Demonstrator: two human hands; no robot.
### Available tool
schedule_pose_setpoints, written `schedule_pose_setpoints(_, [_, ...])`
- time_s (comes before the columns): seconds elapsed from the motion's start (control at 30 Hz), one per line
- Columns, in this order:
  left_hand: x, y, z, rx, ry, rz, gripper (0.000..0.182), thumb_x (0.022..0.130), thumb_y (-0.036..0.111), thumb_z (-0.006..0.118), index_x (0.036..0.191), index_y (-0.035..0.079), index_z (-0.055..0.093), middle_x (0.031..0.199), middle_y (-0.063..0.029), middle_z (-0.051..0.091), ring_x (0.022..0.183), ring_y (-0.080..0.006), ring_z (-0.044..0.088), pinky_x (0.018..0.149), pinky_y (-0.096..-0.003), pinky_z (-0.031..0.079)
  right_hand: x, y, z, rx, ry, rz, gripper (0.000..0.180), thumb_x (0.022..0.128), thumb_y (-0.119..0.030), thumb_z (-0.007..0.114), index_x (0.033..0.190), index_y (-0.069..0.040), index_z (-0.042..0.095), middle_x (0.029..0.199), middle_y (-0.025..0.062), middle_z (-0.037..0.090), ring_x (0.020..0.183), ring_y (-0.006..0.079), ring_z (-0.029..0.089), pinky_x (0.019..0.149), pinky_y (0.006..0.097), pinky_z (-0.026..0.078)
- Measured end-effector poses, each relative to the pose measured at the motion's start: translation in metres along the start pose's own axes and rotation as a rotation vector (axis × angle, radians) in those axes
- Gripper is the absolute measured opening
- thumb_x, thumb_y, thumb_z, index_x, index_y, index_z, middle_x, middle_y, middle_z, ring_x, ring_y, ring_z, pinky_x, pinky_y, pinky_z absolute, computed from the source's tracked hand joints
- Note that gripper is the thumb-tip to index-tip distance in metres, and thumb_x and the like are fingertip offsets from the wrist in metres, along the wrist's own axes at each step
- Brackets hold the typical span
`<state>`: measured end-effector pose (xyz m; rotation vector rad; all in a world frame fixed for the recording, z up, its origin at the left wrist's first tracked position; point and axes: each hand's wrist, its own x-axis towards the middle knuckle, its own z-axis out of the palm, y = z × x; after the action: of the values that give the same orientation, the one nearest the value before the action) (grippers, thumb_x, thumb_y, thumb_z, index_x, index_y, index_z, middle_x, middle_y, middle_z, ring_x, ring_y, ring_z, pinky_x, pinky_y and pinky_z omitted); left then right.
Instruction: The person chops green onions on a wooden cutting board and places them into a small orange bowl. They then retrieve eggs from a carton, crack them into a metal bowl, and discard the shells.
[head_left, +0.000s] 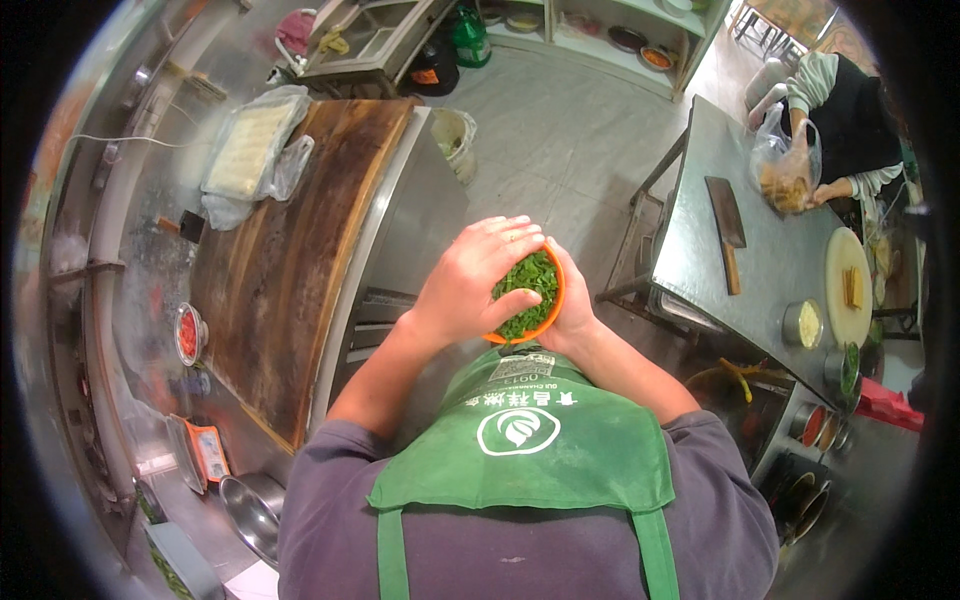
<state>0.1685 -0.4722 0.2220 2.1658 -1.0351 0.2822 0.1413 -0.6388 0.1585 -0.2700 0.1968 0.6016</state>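
An orange-rimmed bowl (556, 311) full of chopped green leaves (529, 289) is in front of my apron. My right hand (574, 300) holds the bowl at its right side, palm against the wall. Across the left part of the bowl's mouth lies my left hand (469, 281). Its fingers reach over the far rim and its thumb rests over the leaves. Whether it grips the bowl or only covers the leaves cannot be told, as the bowl's left side is hidden.
To the left is a wooden worktop (300, 247) with a bagged pale food block (251, 146). At right, a metal table (720, 150) carries a cleaver (726, 217) and a round board (844, 255). Beyond it a person (847, 112) handles a plastic bag (784, 169). A bin (456, 142) stands ahead.
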Motion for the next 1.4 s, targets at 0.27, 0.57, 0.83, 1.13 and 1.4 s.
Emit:
schedule_pose_setpoints(0.27, [0.002, 0.002, -0.003, 0.034, -0.088, 0.035, 0.062, 0.093, 0.053, 0.066, 0.127, 0.0, 0.066, 0.132, -0.0186, 0.067, 0.131, -0.0384, 0.058, 0.114, -0.0532, 0.04, -0.002, -0.002, -0.005, 0.037, 0.018, 0.023, 0.054, 0.108, -0.052, 0.034, 0.136, -0.012, 0.057, 0.134, 0.0128, 0.064, 0.12, 0.0294, 0.064, 0.102, 0.0479, 0.054])
schedule_pose_setpoints(0.57, [-0.003, 0.01, -0.008, 0.077, -0.079, 0.078, 0.086, 0.083, 0.067, 0.071, 0.137, 0.0, 0.059, 0.149, -0.0215, 0.053, 0.141, -0.0426, 0.047, 0.118, -0.0575, 0.033, -0.002, -0.004, 0.0, 0.03, 0.025, 0.004, 0.057, 0.107, -0.056, 0.034, 0.139, -0.014, 0.056, 0.137, 0.012, 0.062, 0.124, 0.03, 0.063, 0.105, 0.0498, 0.053])
schedule_pose_setpoints(0.83, [-0.011, 0.02, -0.005, 0.171, -0.131, 0.099, 0.098, 0.074, 0.07, 0.076, 0.141, 0.001, 0.056, 0.154, -0.0186, 0.049, 0.146, -0.0417, 0.041, 0.12, -0.0578, 0.029, -0.001, -0.001, 0.003, 0.059, 0.018, 0.027, 0.055, 0.107, -0.056, 0.034, 0.14, -0.017, 0.056, 0.139, 0.0113, 0.061, 0.127, 0.0292, 0.061, 0.107, 0.0516, 0.051])
schedule_pose_setpoints(1.13, [-0.014, 0.016, -0.003, 0.196, -0.121, 0.02, 0.1, 0.07, 0.063, 0.08, 0.144, 0.003, 0.054, 0.157, -0.0156, 0.046, 0.148, -0.0401, 0.037, 0.121, -0.0573, 0.028, 0.0, 0.003, 0.004, 0.077, 0.022, 0.037, 0.054, 0.107, -0.053, 0.035, 0.141, -0.017, 0.057, 0.14, 0.0104, 0.061, 0.128, 0.0285, 0.06, 0.109, 0.0491, 0.05])
schedule_pose_setpoints(1.4, [-0.013, 0.013, -0.002, 0.271, -0.173, 0.02, 0.093, 0.073, 0.06, 0.078, 0.145, 0.007, 0.054, 0.157, -0.014, 0.045, 0.15, -0.0393, 0.033, 0.122, -0.0573, 0.026, -0.006, 0.002, 0.011, 0.016, 0.034, 0.02, 0.057, 0.107, -0.053, 0.032, 0.144, -0.014, 0.054, 0.141, 0.0109, 0.06, 0.128, 0.0288, 0.061, 0.108, 0.0475, 0.05])
